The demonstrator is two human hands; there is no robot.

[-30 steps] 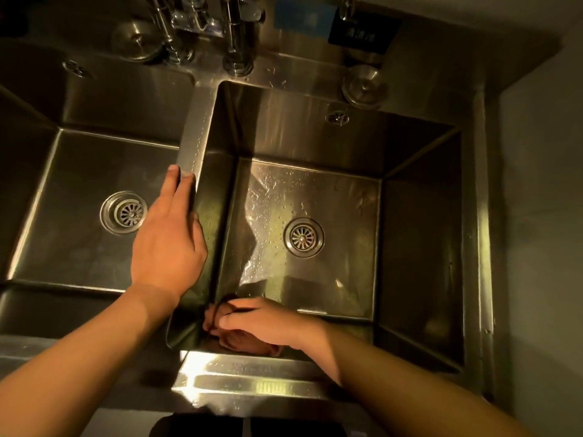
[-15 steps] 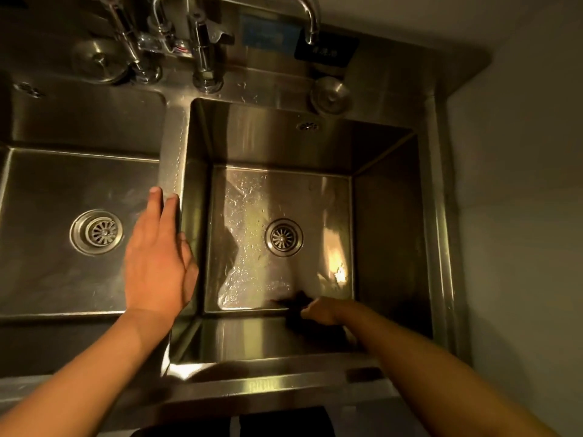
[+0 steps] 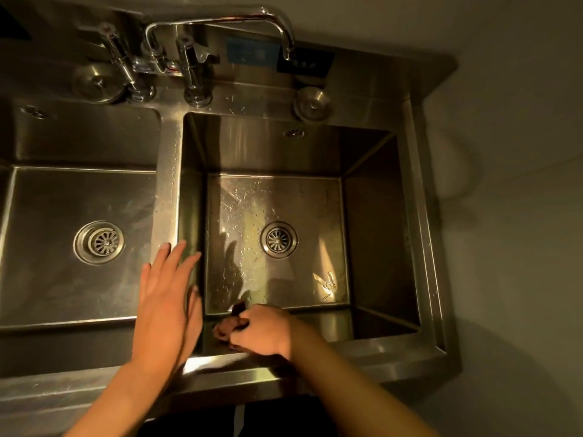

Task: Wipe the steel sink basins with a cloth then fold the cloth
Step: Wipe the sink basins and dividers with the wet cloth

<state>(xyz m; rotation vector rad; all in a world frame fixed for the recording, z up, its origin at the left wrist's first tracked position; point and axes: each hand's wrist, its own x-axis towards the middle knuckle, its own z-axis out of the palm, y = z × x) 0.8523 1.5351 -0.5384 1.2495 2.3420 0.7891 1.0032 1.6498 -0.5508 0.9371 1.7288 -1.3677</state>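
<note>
Left basin [image 3: 47, 247]: we see a steel basin cut off by the left edge of the view, with a round drain strainer [image 3: 98, 242] in its floor and dull smears across the steel.
Left stopper [image 3: 98, 83]: a round steel stopper lies on the back ledge behind this basin, just beside a chrome tap post.
Divider [image 3: 168, 190]: the narrow steel ridge between the two basins runs from the back ledge toward us, with small water drops on it.
Left hand [image 3: 164, 310]: we hold it flat and wide, fingers straight and slightly spread, over the near end of the divider; the fingertips lie at the ridge, and we cannot tell how firmly the palm touches it.
Faucet [image 3: 220, 36]: chrome taps stand on the back ledge, and a long spout arches to the right, ending above the back of the right basin.
Right basin [image 3: 378, 241]: a deep square basin with its own drain strainer [image 3: 279, 240] in the middle of a wet, drop-speckled floor; a bright glint lies right of the strainer.
Cloth [image 3: 228, 326]: a dark, bunched cloth sits at the near left corner of the right basin, against the near wall, mostly covered by the hand.
Right hand [image 3: 262, 331]: the fingers curl round the cloth and hold it against the near wall; only a dark bit shows at the knuckles.
Right stopper [image 3: 312, 104]: a second round stopper rests on the back ledge behind the right basin.
Bench [image 3: 410, 357]: the steel front rim runs under both forearms.
</note>
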